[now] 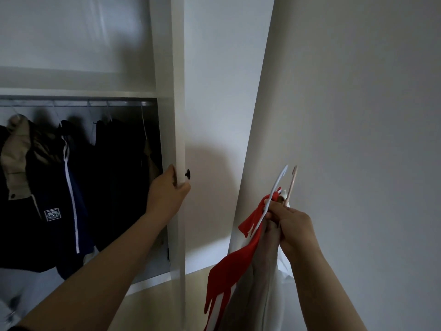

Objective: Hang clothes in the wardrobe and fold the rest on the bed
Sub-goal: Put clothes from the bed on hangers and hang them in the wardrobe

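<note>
Two hangers (275,188) gripped, left hand (164,193) holding door (178,91)

Plain white wall (358,91) in dim, greyish light

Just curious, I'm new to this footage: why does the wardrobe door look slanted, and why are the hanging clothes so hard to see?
Head view: wide-angle lens makes the wardrobe door lean. Head view: dim interior, so the dark jackets merge into shadow. Head view: the left hand and the right hand gripping hangers look sharp.
</note>
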A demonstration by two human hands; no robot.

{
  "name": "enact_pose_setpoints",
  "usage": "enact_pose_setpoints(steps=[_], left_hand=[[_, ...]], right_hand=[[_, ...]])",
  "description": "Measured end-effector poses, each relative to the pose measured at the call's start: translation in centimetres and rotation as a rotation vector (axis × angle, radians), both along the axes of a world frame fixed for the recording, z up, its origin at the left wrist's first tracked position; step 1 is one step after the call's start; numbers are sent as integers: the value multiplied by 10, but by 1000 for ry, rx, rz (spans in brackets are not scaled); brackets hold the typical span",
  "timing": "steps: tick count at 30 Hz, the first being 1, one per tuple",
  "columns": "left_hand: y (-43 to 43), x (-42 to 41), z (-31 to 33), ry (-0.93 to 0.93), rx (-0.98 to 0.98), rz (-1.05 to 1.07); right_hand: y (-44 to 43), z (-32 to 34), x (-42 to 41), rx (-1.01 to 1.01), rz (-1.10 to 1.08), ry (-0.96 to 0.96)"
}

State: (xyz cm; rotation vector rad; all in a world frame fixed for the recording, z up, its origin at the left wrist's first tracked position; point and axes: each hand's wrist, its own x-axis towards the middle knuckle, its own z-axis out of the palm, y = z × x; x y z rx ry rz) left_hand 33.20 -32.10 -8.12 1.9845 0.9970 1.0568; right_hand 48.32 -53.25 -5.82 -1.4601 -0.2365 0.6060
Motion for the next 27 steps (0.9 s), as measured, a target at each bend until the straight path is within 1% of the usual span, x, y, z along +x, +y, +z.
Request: enact_pose_setpoints(steps=[5,11,17,23,27], left_hand=[[11,-42,-3,-41,-2,9],[36,-89,-5,-73,-82,32],[67,-131,-8,-14,-59,43],[96,-168,-8,-23,-71,69],[118,-188,-5,-2,-117,99]], right_hand=[[19,-2,-17,-35,42,-28],[47,-3,-44,-49,70,-54],[85,-5,-77,-59,80,-65],[126,-11,-104,-56,133,-76],[158,-11,-117,-44,189,-63]])
